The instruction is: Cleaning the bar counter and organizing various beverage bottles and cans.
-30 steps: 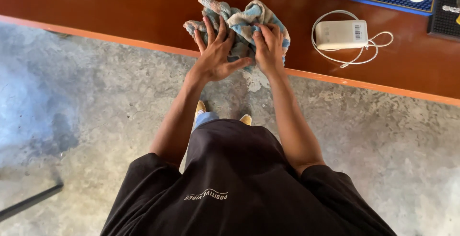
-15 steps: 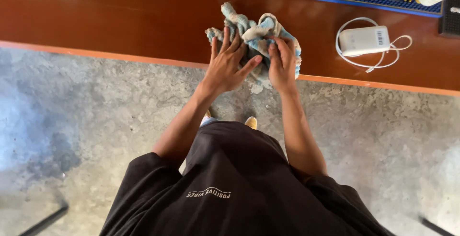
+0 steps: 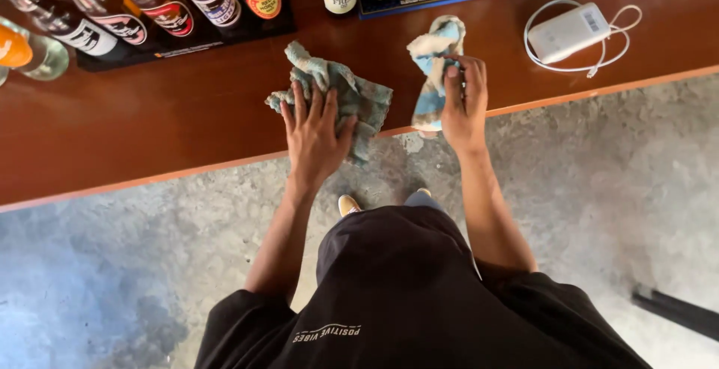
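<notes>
Head view, hands (image 3: 314,133) (image 3: 464,103) pressing crumpled rags (image 3: 352,92) (image 3: 434,62)

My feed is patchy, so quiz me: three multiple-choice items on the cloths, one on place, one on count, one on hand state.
1. Where does the left hand rest?
A. flat on the green cloth on the wooden counter
B. on the white power bank
C. on a bottle

2. How many cloths show?
A. one
B. two
C. four

3. What is the right hand doing?
A. hanging free
B. gripping a bunched blue-and-white cloth
C. holding the cable

Answers: 1 A, its fingers spread over the cloth; 2 B, one under each hand; 3 B, its fingers are curled around it.
</notes>
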